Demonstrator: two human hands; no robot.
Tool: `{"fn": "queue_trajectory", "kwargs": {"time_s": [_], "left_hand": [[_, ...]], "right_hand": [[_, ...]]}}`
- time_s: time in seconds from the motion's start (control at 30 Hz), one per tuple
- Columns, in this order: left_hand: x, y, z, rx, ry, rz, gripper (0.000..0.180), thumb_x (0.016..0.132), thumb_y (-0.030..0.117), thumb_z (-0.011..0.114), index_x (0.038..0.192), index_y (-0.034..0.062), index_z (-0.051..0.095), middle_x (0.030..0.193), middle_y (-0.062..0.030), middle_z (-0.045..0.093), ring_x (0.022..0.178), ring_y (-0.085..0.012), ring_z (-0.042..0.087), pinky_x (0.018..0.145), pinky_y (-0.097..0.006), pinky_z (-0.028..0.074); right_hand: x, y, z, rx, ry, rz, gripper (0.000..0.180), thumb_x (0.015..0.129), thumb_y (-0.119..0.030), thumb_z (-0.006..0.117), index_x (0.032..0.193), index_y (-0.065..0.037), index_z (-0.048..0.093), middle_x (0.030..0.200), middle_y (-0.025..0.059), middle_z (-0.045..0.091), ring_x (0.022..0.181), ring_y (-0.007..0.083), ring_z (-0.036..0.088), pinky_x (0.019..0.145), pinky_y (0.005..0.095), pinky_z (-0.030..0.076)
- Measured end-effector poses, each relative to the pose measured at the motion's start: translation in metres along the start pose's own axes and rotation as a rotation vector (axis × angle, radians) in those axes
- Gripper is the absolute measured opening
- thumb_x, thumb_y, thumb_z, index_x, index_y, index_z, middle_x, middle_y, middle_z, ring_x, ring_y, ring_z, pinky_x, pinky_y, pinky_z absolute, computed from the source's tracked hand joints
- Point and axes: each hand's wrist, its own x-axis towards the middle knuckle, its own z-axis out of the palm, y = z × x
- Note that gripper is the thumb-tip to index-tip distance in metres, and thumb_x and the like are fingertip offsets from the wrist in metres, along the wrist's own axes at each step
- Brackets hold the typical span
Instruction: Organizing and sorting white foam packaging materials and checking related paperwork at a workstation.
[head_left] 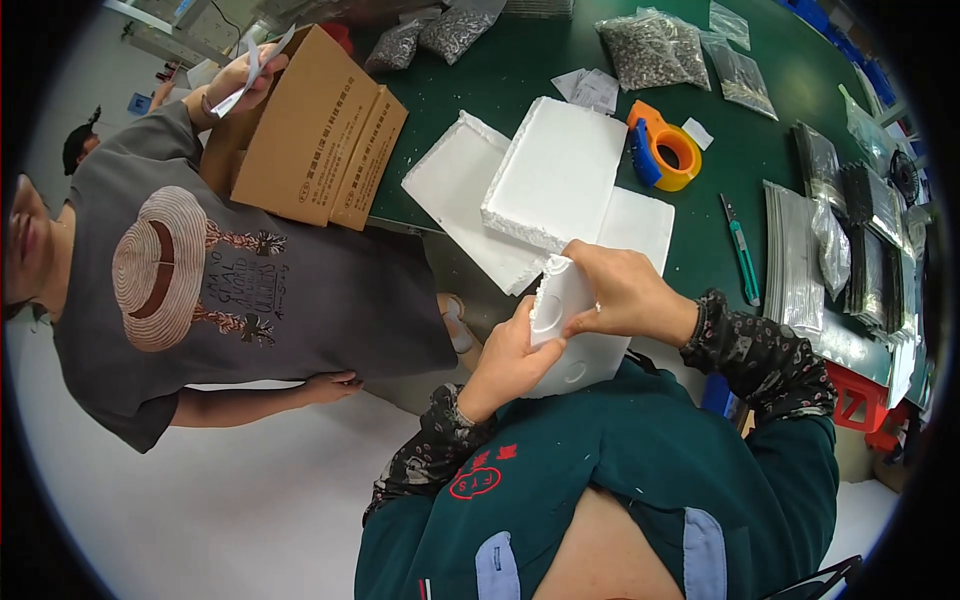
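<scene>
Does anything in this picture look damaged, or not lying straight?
Yes. The white foam piece held in the left hand and right hand has a ragged, crumbly edge, as if broken. Ahead, on the green table, white foam slabs overlap at uneven angles, also rough-edged.

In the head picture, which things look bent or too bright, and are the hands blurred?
In the head view, the green table curves toward the rim, the upper foam slab looks nearly washed out, and the left hand and right hand show little blur.
</scene>
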Motion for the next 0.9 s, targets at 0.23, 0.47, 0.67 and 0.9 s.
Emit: {"fn": "queue_trajectory", "kwargs": {"time_s": [0.23,0.47,0.67,0.9], "left_hand": [[-0.009,-0.018,0.011,-0.029,0.097,-0.093,0.038,0.069,0.015,0.057,0.101,-0.0002,0.044,0.083,-0.0184,0.058,0.077,-0.0317,0.059,0.066,-0.036,0.045],[-0.014,-0.057,0.021,-0.171,0.153,-0.218,0.035,0.069,0.012,0.060,0.099,0.0002,0.046,0.088,-0.0150,0.057,0.083,-0.0235,0.058,0.070,-0.033,0.044],[-0.016,-0.069,0.024,-0.355,0.168,-0.229,0.032,0.070,0.008,0.060,0.099,0.0015,0.047,0.090,-0.0078,0.055,0.084,-0.0142,0.052,0.073,-0.028,0.042],[-0.020,-0.071,0.023,-0.408,0.162,-0.322,0.033,0.070,0.007,0.060,0.099,0.0016,0.047,0.090,-0.0066,0.054,0.084,-0.0126,0.052,0.073,-0.027,0.042]], "right_hand": [[-0.003,0.008,0.024,-0.026,0.072,-0.073,0.057,0.052,-0.022,0.075,0.096,-0.003,0.044,0.079,0.0152,0.055,0.076,0.0331,0.054,0.062,0.0375,0.043],[0.001,0.012,0.043,-0.035,0.083,-0.102,0.051,0.052,-0.019,0.073,0.090,-0.005,0.043,0.076,0.0139,0.054,0.073,0.0330,0.053,0.060,0.0385,0.042],[0.005,0.009,0.049,-0.072,0.088,-0.124,0.050,0.052,-0.016,0.073,0.089,-0.004,0.043,0.074,0.0140,0.053,0.071,0.0328,0.053,0.058,0.0382,0.042],[0.004,0.005,0.056,-0.105,0.113,-0.134,0.049,0.050,-0.014,0.073,0.088,-0.004,0.042,0.074,0.0125,0.052,0.069,0.0320,0.052,0.059,0.0366,0.041]]}}
